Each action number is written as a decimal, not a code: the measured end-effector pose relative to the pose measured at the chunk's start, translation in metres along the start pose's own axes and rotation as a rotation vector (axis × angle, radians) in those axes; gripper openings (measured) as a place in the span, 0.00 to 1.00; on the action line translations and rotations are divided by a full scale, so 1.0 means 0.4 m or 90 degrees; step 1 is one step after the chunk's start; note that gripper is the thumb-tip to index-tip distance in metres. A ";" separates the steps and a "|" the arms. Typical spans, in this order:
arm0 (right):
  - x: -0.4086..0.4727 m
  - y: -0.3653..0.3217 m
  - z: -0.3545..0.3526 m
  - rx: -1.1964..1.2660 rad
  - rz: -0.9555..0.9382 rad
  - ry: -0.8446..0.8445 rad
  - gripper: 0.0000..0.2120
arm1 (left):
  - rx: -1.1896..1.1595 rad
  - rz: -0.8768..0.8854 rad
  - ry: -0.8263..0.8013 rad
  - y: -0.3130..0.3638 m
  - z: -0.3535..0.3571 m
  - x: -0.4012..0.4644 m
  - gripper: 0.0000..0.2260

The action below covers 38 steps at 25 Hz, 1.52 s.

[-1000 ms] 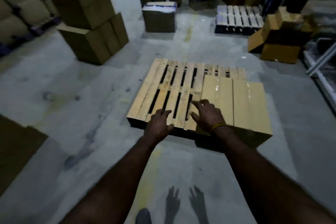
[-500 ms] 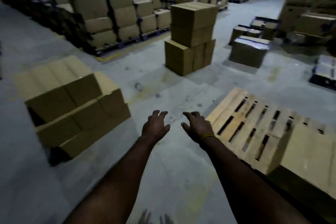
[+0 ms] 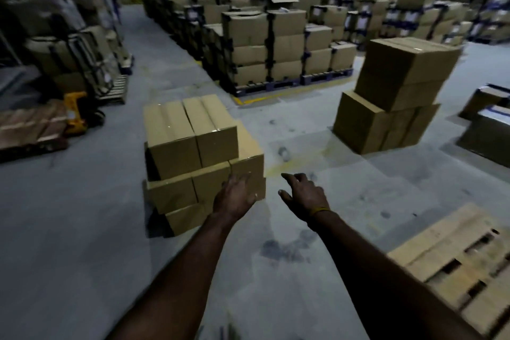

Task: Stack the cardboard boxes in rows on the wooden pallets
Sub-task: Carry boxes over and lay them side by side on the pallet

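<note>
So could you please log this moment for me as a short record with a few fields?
setting: warehouse with grey concrete floor
nearest stack: low pile of brown cardboard boxes
left hand: open, in front of that pile's near corner; contact unclear
right hand: open, empty, above the floor
pallet: light wooden slatted pallet, lower right
second stack: taller brown cardboard box stack, right
other: yellow pallet jack, left

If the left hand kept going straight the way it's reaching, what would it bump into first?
Most likely the low stack of cardboard boxes right ahead. The left hand, fingers straight, overlaps the stack's near right corner in this view, though depth is hard to judge, so I cannot tell whether it already touches.
</note>
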State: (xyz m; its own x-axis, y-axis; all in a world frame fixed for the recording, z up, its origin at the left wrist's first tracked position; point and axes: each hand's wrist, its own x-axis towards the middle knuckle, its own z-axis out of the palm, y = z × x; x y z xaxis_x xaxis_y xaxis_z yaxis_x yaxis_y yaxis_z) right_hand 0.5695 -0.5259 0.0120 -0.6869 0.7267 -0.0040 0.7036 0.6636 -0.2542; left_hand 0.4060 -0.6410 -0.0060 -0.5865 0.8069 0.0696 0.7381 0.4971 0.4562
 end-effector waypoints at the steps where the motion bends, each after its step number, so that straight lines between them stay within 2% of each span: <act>1: 0.061 -0.016 0.006 -0.002 -0.023 -0.006 0.26 | 0.004 -0.017 0.005 -0.023 -0.007 0.043 0.29; 5: 0.315 -0.055 0.012 0.003 -0.091 -0.020 0.27 | 0.025 -0.083 0.055 -0.088 -0.027 0.223 0.29; 11: 0.649 -0.067 -0.004 0.005 -0.154 -0.047 0.27 | -0.013 -0.149 0.075 -0.110 -0.048 0.491 0.31; 17: 0.861 -0.091 0.028 0.005 -0.173 -0.076 0.28 | 0.031 -0.184 0.077 -0.145 -0.048 0.685 0.31; 25: 1.267 -0.175 0.113 0.007 -0.187 -0.078 0.27 | 0.001 -0.210 0.054 -0.347 -0.067 1.067 0.32; 29: 1.462 -0.256 0.145 0.018 -0.157 -0.076 0.27 | 0.009 -0.205 0.022 -0.465 -0.081 1.251 0.32; 38: 1.753 -0.371 0.258 0.026 -0.153 -0.111 0.27 | -0.001 -0.226 -0.026 -0.619 -0.034 1.541 0.32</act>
State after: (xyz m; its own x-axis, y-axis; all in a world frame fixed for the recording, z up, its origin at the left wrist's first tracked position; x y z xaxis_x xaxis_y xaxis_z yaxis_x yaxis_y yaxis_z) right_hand -0.0354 -0.1333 -0.0530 -0.8563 0.5057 -0.1049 0.5116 0.8027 -0.3065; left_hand -0.1428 -0.2711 -0.0638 -0.7924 0.5963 -0.1286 0.4907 0.7483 0.4464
